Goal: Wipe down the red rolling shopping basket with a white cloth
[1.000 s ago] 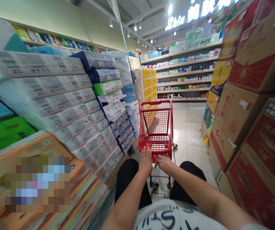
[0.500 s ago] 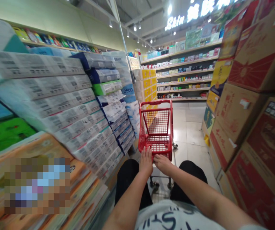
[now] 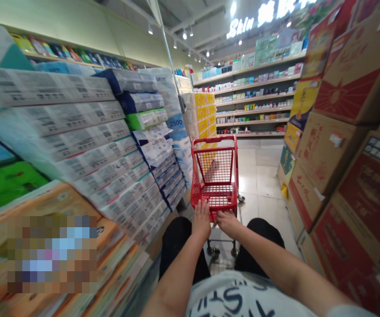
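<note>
A small red shopping cart [image 3: 215, 193] with mesh sides and a mesh basket stands just ahead of me, between my knees. My left hand [image 3: 202, 220] lies against the cart's near edge with its fingers stretched out straight. Just to its right, my right hand [image 3: 229, 223] is at the same near edge, its fingers curled in. A small bit shows at its fingertips, too small to name. A narrow gap separates the two hands. The cart's wheels [image 3: 213, 252] rest on the tiled floor.
Wrapped paper packs [image 3: 107, 145] are stacked high at my left, with orange packs [image 3: 77, 202] nearer. Cardboard cartons [image 3: 325, 149] rise along my right. Yellow packs [image 3: 206, 112] and a metal pole [image 3: 170, 53] stand ahead. Stocked shelves [image 3: 256, 108] line the back.
My right hand has shifted slightly right, widening the gap from my left hand. My left hand stays at the cart's near edge. The view has moved only a little.
</note>
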A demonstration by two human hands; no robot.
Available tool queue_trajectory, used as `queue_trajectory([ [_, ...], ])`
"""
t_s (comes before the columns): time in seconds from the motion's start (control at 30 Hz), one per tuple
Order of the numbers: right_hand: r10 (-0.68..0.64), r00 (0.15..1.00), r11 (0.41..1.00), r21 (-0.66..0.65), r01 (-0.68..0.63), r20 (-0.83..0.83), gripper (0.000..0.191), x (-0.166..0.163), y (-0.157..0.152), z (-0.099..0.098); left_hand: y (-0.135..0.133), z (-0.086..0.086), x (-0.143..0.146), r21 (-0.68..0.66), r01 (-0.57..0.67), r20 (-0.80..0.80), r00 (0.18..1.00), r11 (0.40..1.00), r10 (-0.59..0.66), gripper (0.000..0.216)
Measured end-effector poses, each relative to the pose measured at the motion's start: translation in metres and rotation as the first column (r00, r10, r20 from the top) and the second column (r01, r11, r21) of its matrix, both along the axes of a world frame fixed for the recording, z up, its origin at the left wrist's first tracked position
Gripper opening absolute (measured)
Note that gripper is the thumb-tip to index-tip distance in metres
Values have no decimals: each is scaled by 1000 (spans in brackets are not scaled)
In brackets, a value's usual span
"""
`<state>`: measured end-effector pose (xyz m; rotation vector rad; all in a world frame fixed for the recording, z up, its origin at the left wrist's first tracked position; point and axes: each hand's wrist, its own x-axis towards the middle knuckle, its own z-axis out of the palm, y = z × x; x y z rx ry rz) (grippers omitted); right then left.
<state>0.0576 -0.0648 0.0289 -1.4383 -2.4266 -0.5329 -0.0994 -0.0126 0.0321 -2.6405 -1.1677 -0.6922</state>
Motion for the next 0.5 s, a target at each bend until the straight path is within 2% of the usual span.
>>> queue_trajectory([
  [0.07, -35, 999, 999, -16, 35, -20, 22, 1, 0, -3, 0, 0, -1, 0, -2, -8, 1000, 1000, 2, 75],
  [0.23, 64, 998, 998, -7, -64, -14, 21, 5, 1, -6, -1, 0, 0, -8, -12, -1, 1000, 1000, 12, 70],
  [0.4, -49, 998, 995, -90, 46, -38, 19, 9, -1, -16, -2, -1, 0, 14, -9, -7, 1000, 1000, 9, 77],
  [0.5, 30, 999, 999, -43, -31, -35, 22, 9, -2, -18, -2, -1, 1, 17, -22, 1, 1000, 1000, 22, 76],
])
